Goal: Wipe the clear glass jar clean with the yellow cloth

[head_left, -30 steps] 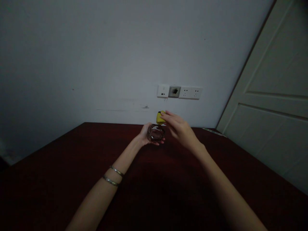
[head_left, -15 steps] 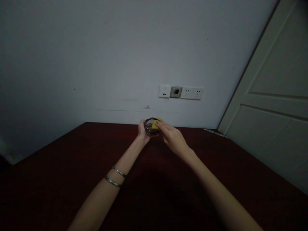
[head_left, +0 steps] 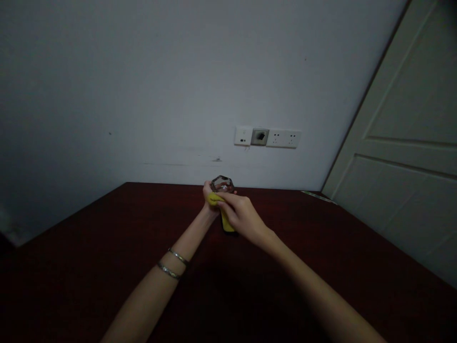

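Left hand [head_left: 207, 191]: fingers curled around the bowl [head_left: 222, 183], partly hidden behind it. Right hand [head_left: 246, 216]: thumb and fingers pinched together on the cloth [head_left: 227, 223]. Bowl: dark, see-through glass, glossy, rim angular and many-sided; seen near the table's far edge, tilted or level unclear. Cloth: yellow, soft-looking, dark-edged; bunched into a rounded fold at the bowl's near side, loose end hanging below the right hand. Contact with glass: cannot tell. Table [head_left: 107, 238]: dark red, smooth. Two metal bangles [head_left: 169, 272] ring the left forearm.
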